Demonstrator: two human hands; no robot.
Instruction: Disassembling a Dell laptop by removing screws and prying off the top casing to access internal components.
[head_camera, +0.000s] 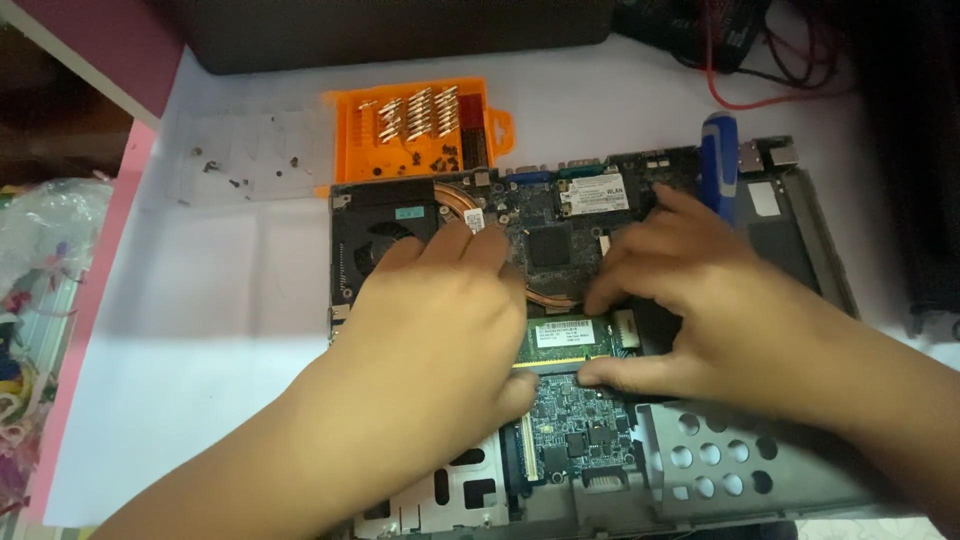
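Both my hands are working on the green memory stick in the opened laptop.

Going left to right: a clear plastic lid (245, 160) is lying on the white tabletop (200, 330) with a few loose dark screws on it, and beside it an orange tray (415, 125) is holding rows of screwdriver bits plus some small screws. My left hand (440, 320) is resting over the circuit board (560, 240), fingers together and pressing down near the fan (375, 245), thumb at the stick's lower edge. The memory stick (565, 340) is sitting in its slot mid-board. My right hand (690, 300) is pinching it, fingers (610, 290) above, thumb below. I judge I am seating or freeing it; next calls for even pressure. A blue-handled screwdriver (718, 160) is lying behind.
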